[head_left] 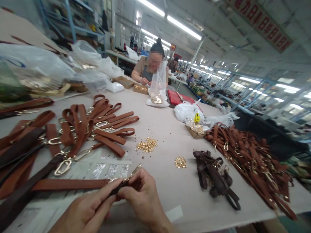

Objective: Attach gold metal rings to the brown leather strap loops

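Observation:
Both hands meet at the front of the table on a dark brown leather strap (119, 187), with gold metal hardware (134, 170) at its far end. My left hand (91, 207) pinches the strap from the left. Fingers curled, my right hand (143, 194) grips it near the hardware and partly hides it. A reddish-brown strap (70, 184) lies flat, its end by my left fingers. Beyond the hands are a pile of small gold fittings (147, 145) and, to the right, a smaller pile of gold rings (180, 162).
Brown straps with gold clasps (80, 126) spread over the left side. Dark straps (216, 176) and a large heap of brown straps (250, 158) lie right. Plastic bags (97, 68) stand behind. Across the table a person (148, 69) works behind a clear bag (157, 85).

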Available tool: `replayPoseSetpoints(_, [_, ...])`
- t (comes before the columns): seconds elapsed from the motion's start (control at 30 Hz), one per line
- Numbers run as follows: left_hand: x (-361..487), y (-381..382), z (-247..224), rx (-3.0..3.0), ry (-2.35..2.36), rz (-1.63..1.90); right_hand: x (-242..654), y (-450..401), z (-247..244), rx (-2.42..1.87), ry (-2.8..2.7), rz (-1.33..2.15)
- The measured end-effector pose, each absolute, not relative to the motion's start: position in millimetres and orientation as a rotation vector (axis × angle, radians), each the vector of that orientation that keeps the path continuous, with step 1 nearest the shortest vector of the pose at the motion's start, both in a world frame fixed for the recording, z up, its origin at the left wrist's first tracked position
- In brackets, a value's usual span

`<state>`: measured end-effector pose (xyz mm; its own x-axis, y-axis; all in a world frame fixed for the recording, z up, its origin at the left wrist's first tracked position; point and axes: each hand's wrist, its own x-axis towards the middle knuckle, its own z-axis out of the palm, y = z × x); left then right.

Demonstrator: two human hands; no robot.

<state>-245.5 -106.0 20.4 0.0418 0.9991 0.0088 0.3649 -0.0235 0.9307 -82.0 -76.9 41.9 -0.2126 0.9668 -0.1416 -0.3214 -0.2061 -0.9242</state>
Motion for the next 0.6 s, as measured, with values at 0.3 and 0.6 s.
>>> replayPoseSetpoints(0.3, [-220.5, -99.3, 33.9, 1.291, 1.545, 0.913, 16.8, -41.2, 59.3, -1.491, -1.750, 0.770])
replayPoseSetpoints(0.6, [-223.1, -90.8, 24.4, 1.180, 1.407, 0.908, 105.0, 20.7, 55.6, -2.012, -2.146, 0.055])
